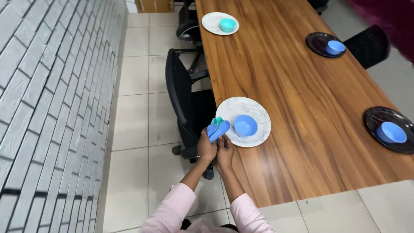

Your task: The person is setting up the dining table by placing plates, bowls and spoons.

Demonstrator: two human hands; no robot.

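My left hand (206, 146) grips a small bunch of plastic spoons (218, 128), blue ones and a teal one, their bowls pointing up and right. My right hand (225, 152) is pressed against the left one and touches the spoon handles from below. Both hands hover at the near left edge of a long wooden table (297, 95). Just beyond the spoons lies a white marbled plate (258, 113) with a blue bowl (245, 125) on it.
A black office chair (183, 101) stands at the table's left side, over the tiled floor. Farther along are a white plate with a teal bowl (227, 24) and two black plates with blue bowls (335, 47) (390, 132). A grey brick wall (47, 108) runs along the left.
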